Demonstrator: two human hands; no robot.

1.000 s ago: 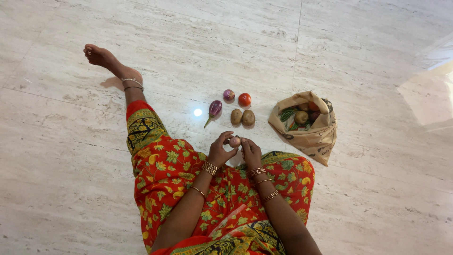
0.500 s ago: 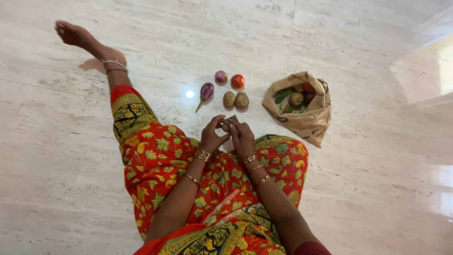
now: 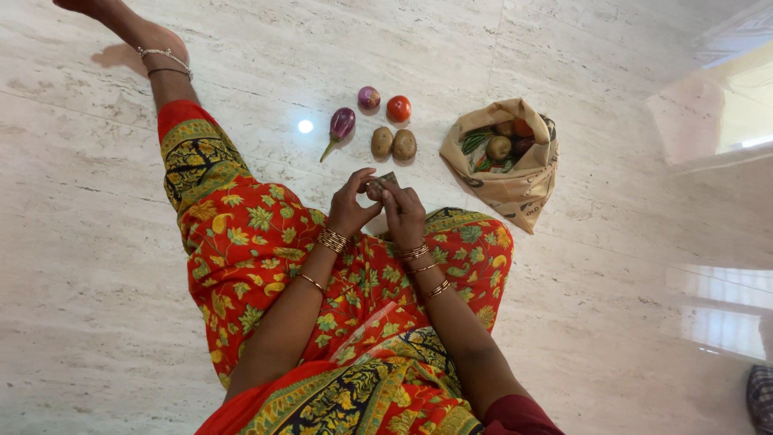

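A small brownish object (image 3: 378, 184), too hidden to be identified, is held between the two hands above the lap, just in front of the knees. It is pinched from the left by the fingertips of the left hand (image 3: 352, 208) and from the right by those of the right hand (image 3: 403, 213), so that only a small part of it is seen between and above the fingers. Both hands are closed around it, and the wrists are ringed with gold bangles.

Beneath the hands a red garment (image 3: 266, 258) printed with yellow and green leaves is spread over the folded right leg and the outstretched left leg, whose foot (image 3: 133, 32), ringed with an anklet, is seen at the upper left.

On the pale marble floor (image 3: 121, 338) beyond the hands a small group of vegetables is laid out: two potatoes (image 3: 393, 143) touching side by side, a purple aubergine (image 3: 341, 125) just to their left, and behind them a reddish onion (image 3: 369, 97) beside a red tomato (image 3: 398, 108). The group is set near the held object but apart from it.

To the right of the vegetables a brown paper bag (image 3: 515, 181) is lying open, with green, brown and red produce seen inside it.
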